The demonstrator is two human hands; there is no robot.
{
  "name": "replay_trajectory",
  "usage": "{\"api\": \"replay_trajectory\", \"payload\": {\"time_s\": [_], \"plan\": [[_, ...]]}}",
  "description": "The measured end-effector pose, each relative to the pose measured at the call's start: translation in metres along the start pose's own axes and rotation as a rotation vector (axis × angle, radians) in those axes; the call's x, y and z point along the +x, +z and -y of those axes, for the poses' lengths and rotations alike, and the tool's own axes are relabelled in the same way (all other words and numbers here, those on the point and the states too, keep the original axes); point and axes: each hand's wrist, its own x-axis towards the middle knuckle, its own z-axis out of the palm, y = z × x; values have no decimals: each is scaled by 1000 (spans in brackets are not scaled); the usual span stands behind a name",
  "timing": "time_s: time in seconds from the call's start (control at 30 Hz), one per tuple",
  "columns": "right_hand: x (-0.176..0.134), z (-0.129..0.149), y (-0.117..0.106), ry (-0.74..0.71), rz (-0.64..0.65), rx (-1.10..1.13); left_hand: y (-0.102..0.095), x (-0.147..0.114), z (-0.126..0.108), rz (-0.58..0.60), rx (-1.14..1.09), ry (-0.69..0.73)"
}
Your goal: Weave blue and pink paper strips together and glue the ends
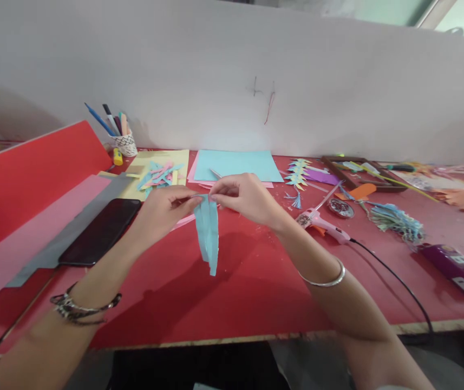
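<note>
Over the middle of the red table, a light-blue paper strip hangs down, creased lengthwise, its lower end loose. My left hand pinches its top left corner between thumb and fingers. At the top right corner, my right hand grips the same strip, with a pointed metal tip, perhaps of scissors, showing just behind the fingers. Behind my left hand lies a pile of blue, pink and yellow paper pieces on a yellow sheet. Blue sheets over pink ones lie beyond my right hand.
To the left are a black phone, coloured card and a pen cup. On the right sit a pink glue gun with a black cord, a paper garland, a brown tray, tassels and a purple tape dispenser.
</note>
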Motion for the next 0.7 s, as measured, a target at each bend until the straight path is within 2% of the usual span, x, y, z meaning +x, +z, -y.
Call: {"api": "replay_trajectory", "payload": {"time_s": [0.7], "plan": [[0, 0, 2, -32, 49, -44, -8, 2, 6, 251, -10, -78]]}}
